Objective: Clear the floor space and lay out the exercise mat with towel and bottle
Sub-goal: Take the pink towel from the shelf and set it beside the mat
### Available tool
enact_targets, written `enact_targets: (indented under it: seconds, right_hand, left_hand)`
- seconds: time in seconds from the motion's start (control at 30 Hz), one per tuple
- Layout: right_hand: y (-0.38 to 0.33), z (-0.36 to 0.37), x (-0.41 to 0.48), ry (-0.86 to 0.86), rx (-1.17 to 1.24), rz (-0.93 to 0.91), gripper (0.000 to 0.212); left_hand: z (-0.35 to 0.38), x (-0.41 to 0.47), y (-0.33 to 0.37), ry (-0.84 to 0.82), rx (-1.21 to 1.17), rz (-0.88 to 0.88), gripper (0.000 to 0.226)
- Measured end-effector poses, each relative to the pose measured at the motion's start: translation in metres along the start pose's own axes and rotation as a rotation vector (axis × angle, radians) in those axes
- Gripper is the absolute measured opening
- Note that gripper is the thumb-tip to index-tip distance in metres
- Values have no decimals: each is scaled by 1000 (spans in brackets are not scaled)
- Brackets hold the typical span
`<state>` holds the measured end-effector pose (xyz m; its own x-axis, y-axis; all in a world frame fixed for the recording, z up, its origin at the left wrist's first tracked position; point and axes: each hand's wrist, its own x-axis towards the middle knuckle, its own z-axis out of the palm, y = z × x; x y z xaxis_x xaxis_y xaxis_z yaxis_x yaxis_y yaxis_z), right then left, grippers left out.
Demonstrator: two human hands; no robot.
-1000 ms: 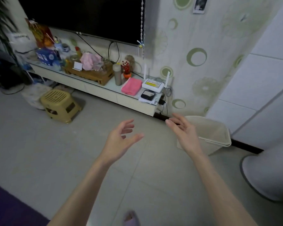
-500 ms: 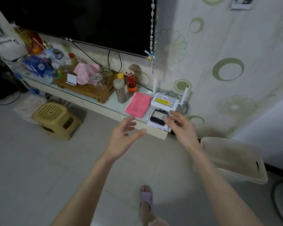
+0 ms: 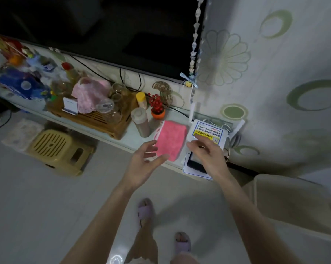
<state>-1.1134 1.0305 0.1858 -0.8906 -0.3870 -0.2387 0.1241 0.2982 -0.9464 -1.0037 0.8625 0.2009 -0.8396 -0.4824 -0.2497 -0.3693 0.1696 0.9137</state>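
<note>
Left hand: my left hand (image 3: 141, 164) is at the middle of the frame, palm turned up and inward, fingers (image 3: 151, 149) spread and straight, gripping nothing. The thumb tip lies over the towel's lower edge in the picture; I cannot tell if it touches.
Right hand: my right hand (image 3: 208, 155) is just right of centre, back to the camera, fingers loosely bent and holding nothing. It hangs over the router's near edge and the top of the phone.
Towel: the pink towel (image 3: 172, 141) lies folded flat on the worktop (image 3: 129, 137), between my two hands and just left of the router.
Bottle: the brown bottle (image 3: 141, 122) stands upright just left of the towel, with a yellow-capped one (image 3: 141, 100) behind it.
Router: the white router (image 3: 208, 133) sits at the worktop's right end, its label facing up.
Phone: the dark phone (image 3: 195, 164) lies on a sheet of paper at the worktop's front edge, partly under my right wrist.
Tray: a wooden tray (image 3: 96, 119) with glassware and a pink cloth is at centre left.
Floor: a yellow stool (image 3: 59, 151) stands at the left on the floor (image 3: 46, 206) and a pale bin (image 3: 294, 202) at the lower right.
Feet: my slippers (image 3: 144, 210) show at the bottom centre.
</note>
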Motion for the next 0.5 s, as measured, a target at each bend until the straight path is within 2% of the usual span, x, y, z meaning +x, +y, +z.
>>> enact_targets:
  seconds: [0.07,0.2,0.33,0.5]
  right_hand:
    - [7,11,21,27,-13,32,31]
    - [23,47,70,85,-33,112,54]
    - [49,83,115,144,-11,225,44]
    - [83,107,153,201,-24,314,49]
  left_hand:
    - [-4,30,-10,-31,-1,-22,47]
    - [-17,99,-41,-127,30,-63,48]
    - [-22,166,-79,-213,98,-161,58]
    - [-9,214,-127,-336,158,-292,67]
